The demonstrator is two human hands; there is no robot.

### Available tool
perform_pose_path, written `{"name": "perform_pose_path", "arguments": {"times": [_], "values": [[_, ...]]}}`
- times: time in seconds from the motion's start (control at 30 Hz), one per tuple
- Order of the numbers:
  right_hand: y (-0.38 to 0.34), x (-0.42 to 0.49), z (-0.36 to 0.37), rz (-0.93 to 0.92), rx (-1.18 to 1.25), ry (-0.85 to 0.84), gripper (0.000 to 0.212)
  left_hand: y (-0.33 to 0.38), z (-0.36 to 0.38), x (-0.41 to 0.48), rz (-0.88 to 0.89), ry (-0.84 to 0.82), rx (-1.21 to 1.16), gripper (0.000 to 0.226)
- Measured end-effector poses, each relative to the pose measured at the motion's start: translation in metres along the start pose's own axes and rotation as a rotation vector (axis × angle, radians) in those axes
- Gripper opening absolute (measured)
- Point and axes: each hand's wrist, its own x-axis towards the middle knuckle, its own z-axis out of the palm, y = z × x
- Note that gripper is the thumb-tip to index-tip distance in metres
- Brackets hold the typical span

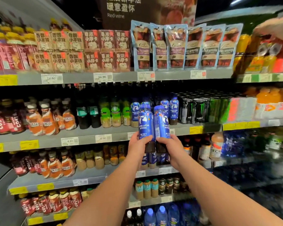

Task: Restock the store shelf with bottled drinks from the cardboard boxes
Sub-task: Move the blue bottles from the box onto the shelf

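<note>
I hold two blue Luckin coffee bottles upright, side by side, in front of the second shelf (114,136). My left hand (138,144) grips the left bottle (145,123) near its dark base. The right bottle (161,123) is gripped low down by my right hand (169,144). Behind them, several matching blue bottles (173,108) stand on that shelf, with a gap in the row just behind the held pair. No cardboard box is in view.
Green-label bottles (114,115) stand left of the blue row, black Monster cans (196,110) to its right. The top shelf carries coffee cartons and blue pouches (175,46). Another person's hand (274,28) reaches in at the upper right. Lower shelves hold more bottles.
</note>
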Motion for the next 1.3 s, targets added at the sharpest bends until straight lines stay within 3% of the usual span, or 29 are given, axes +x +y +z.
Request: {"name": "perform_pose_path", "arguments": {"times": [0.2, 0.43, 0.53, 0.77, 1.3], "values": [[-0.010, 0.036, -0.009, -0.056, -0.092, 0.112, 0.036, -0.008, 0.015, 0.049, 0.042, -0.134, 0.114, 0.042], [-0.035, 0.098, -0.042, -0.152, -0.252, 0.196, 0.045, -0.018, 0.068, 0.103, 0.137, -0.163, 0.209, 0.046], [-0.050, 0.134, -0.060, -0.190, -0.329, 0.163, 0.037, -0.019, 0.094, 0.128, 0.186, -0.121, 0.273, 0.048], [-0.058, 0.207, -0.084, -0.241, -0.404, 0.114, 0.044, -0.035, 0.132, 0.181, 0.235, -0.014, 0.392, 0.052], [-0.018, 0.261, -0.081, -0.266, -0.644, 0.188, 0.046, -0.075, 0.123, 0.228, 0.181, 0.151, 0.630, 0.055]]}}
